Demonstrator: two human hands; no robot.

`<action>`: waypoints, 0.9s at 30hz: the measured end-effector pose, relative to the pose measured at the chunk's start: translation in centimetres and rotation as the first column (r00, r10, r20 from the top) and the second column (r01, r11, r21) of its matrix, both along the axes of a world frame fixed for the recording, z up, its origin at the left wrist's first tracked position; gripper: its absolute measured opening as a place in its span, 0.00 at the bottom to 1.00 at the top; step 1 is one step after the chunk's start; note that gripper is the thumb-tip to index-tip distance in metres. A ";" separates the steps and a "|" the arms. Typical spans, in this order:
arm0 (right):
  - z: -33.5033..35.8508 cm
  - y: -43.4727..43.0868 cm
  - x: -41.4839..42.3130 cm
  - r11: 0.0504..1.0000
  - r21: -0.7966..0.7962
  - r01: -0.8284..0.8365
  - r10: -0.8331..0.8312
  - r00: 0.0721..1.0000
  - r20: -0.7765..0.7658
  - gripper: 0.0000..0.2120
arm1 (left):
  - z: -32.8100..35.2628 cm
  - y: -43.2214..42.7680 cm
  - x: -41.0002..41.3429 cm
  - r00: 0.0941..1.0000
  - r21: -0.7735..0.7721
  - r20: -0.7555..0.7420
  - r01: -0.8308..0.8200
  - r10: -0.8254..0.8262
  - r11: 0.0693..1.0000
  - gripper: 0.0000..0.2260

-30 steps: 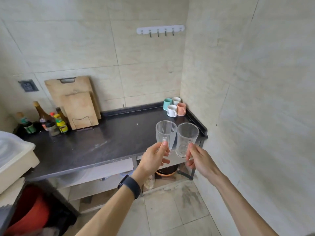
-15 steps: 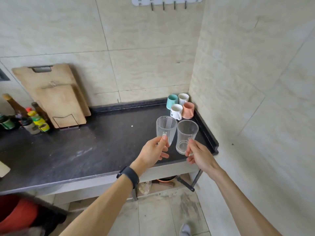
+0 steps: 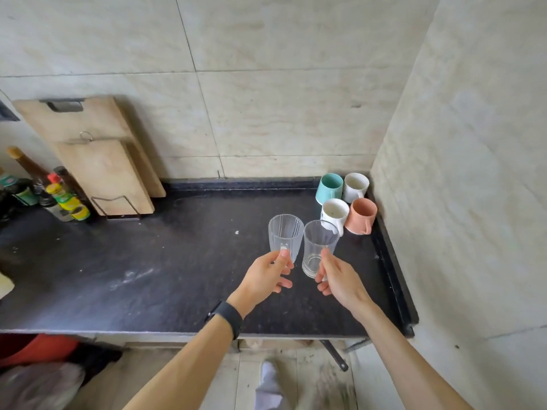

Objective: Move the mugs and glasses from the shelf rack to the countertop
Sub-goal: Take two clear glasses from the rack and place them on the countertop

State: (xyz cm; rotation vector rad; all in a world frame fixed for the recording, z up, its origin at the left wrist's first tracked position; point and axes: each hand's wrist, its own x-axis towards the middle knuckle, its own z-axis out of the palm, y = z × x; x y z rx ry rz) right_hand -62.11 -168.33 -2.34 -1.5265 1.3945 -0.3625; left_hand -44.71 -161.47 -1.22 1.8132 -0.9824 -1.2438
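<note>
Head view: glass (image 3: 285, 236) in left grip (image 3: 266, 276).

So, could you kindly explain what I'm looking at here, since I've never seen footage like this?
There is no machine here: a person wears a wide-angle camera on the head, looking forward and down, so you see their own two bare arms. The left hand, with a dark band at the wrist, holds a ribbed clear glass. The right hand holds a smooth clear glass. Both glasses are above a dark countertop. In its far right corner stand four mugs: a teal mug, two white ones and an orange mug. At the left, two wooden cutting boards lean against the tiled wall, beside some sauce bottles.
</note>
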 end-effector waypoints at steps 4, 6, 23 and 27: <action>-2.8 -5.0 2.6 0.997 0.077 0.011 -0.010 1.000 -0.016 0.25 | -2.8 -4.8 2.0 0.999 0.048 0.039 0.032 -0.034 0.998 0.18; -4.0 -7.2 4.0 0.993 0.116 0.028 -0.025 0.999 -0.035 0.24 | -4.3 -7.2 3.1 0.998 0.084 0.047 0.045 -0.049 0.995 0.18; -14.4 -21.9 13.1 0.967 0.167 0.190 -0.199 0.979 0.037 0.18 | -15.4 -23.6 11.0 0.994 0.239 0.085 0.048 -0.070 0.970 0.15; -14.5 -24.7 14.5 0.976 0.102 0.191 -0.202 0.973 0.115 0.16 | -16.0 -26.4 11.7 0.991 0.222 0.120 0.039 -0.067 0.974 0.14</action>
